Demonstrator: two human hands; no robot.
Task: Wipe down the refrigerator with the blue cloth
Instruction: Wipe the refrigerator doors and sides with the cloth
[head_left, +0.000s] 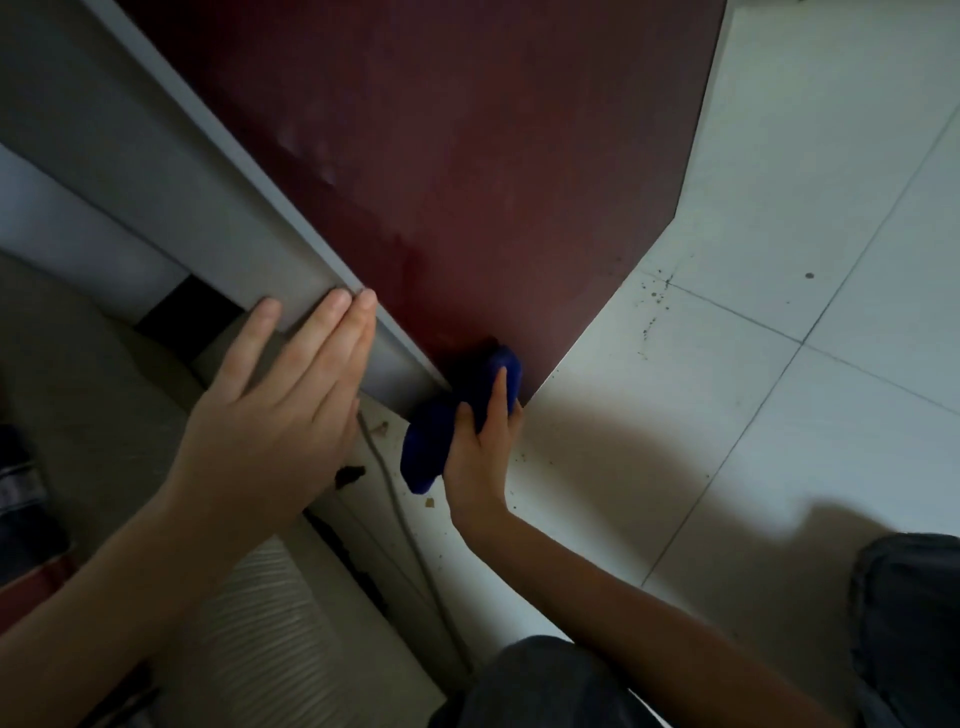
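Now mid-wipe, low at the bottom corner of the refrigerator (467, 156), on the dark red panel just above the tiled floor (779, 312). Bunched blue cloth (434, 447) gripped in the right hand (480, 447), fingers curled round the wad, forefinger laid along it, pressed against the panel's lower edge. Spread flat with straight fingers, the left hand (280, 395), braced on the grey front edge beside the panel. Next, probably: sweeping upward across the rest of the panel, with steady pressure and a firm brace.

White tiled floor (779, 182), dark grout lines, scattered debris, dim light
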